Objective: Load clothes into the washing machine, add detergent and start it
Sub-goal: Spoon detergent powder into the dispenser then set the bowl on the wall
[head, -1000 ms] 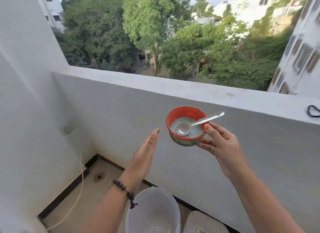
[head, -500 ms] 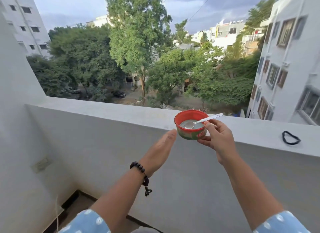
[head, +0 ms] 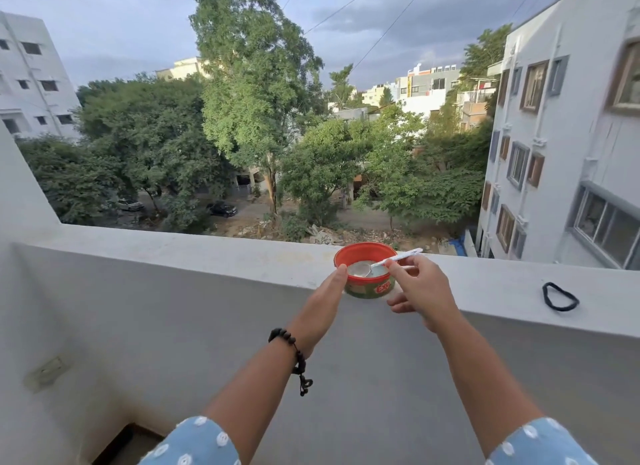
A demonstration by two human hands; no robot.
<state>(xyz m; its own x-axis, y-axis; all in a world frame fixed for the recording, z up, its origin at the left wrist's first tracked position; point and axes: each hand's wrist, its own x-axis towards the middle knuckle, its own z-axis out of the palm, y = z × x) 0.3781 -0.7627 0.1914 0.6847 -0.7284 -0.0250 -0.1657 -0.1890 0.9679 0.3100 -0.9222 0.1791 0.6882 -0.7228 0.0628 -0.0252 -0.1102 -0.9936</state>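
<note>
The step in hand is judged to be the detergent stage: a red-rimmed tub [head: 367, 281] holding pale powder sits on the balcony ledge [head: 207, 256], either being set there or steadied. The left hand [head: 323, 303] reaches up with fingers straight, fingertips touching the tub's near-left side. The right hand [head: 420, 289] is on the tub's right, thumb and forefinger pinching the handle of a spoon [head: 381, 264] whose bowl lies in the powder; its remaining fingers hang loosely curled below. A black hair tie [head: 559, 296] lies on the ledge well to the right of the right hand. No washing machine or clothes appear in view, so loading cannot be confirmed. The next move probably calls for keeping the tub steady near the ledge's inner edge and keeping the spoon level if powder is lifted out.
</note>
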